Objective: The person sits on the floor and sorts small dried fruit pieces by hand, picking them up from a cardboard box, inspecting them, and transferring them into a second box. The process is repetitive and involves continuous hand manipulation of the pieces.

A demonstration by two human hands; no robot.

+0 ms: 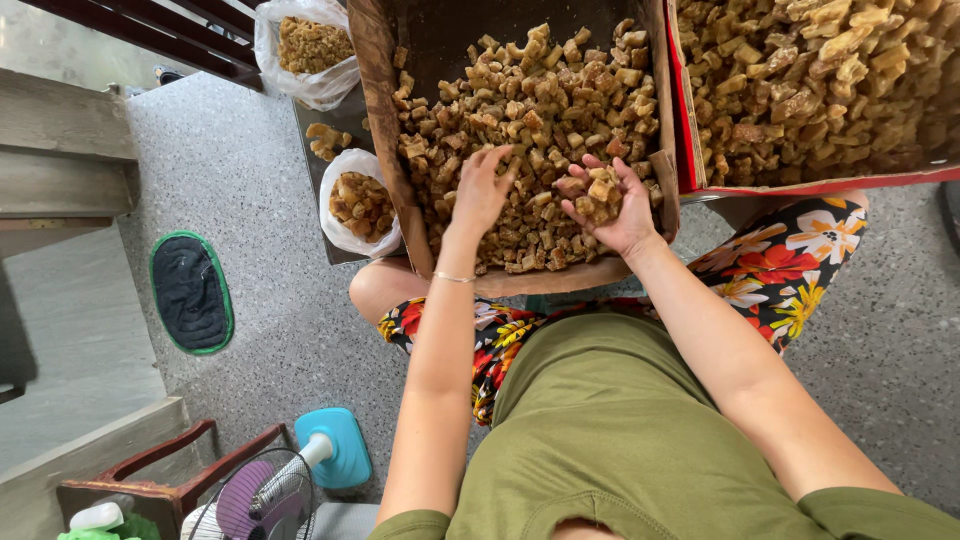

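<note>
A cardboard box (385, 150) full of brown crispy fried pieces (540, 95) rests on my lap. My left hand (482, 190) reaches palm-down into the pile, fingers spread among the pieces. My right hand (612, 200) is cupped palm-up over the box's near right corner and holds a small heap of the pieces. A thin bracelet (453, 277) sits on my left wrist.
A second red-edged box (800, 186) of the same pieces lies to the right. Two clear plastic bags (355, 205) of pieces sit on a tray left of the box. A dark green-rimmed mat (190, 292), a wooden chair (150, 488) and a small fan (290, 480) are on the speckled floor at left.
</note>
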